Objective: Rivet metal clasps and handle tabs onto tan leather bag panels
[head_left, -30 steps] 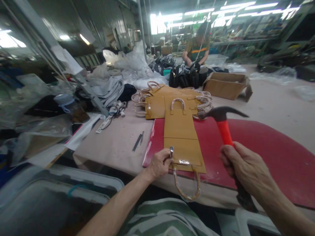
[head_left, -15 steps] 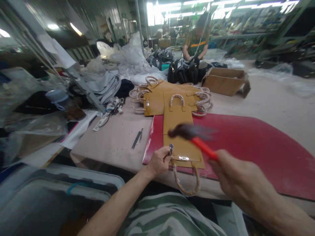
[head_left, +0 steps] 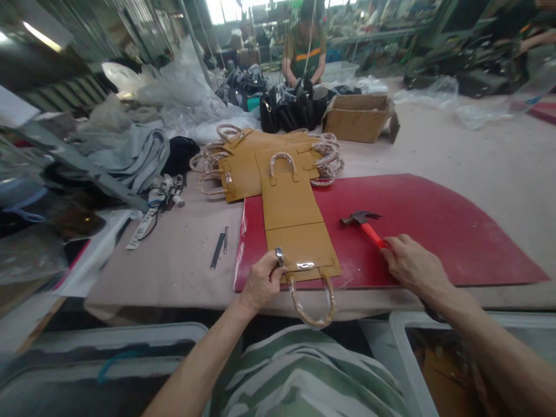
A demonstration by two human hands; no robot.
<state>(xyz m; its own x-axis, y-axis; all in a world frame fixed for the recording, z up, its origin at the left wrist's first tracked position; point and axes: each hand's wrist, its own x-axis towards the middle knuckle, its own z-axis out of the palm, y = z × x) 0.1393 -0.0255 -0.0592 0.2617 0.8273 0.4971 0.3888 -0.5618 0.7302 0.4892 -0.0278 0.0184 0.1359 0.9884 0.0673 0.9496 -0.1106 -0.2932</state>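
Left hand [head_left: 263, 281]: thumb and fingertips are pinching together on a short metal piece [head_left: 278, 255], with no open gap showing.
Metal piece: it is standing roughly upright and rising just above the left fingers at the near left part of the tan panel [head_left: 292, 202]; the fingers are hiding its lower end, so contact with the panel cannot be told.
Tan panel: it is lying flat, mostly on the red board [head_left: 434, 231], its long axis running near to far, its near end slanting slightly right.
Silver fitting [head_left: 304, 266]: it is sitting on the panel's near end, just right of the metal piece.
Right hand [head_left: 412, 260]: fingers are wrapping the handle of the hammer [head_left: 371, 233]; the grip's underside is not showing.
Hammer: its handle is running from near right to far left, its head lying right of the panel and apart from the metal piece; whether it is touching the board cannot be told.
Nearer hand: the left is holding the metal piece itself; the right is resting well to the right, the hammer head lying farther away than either hand.
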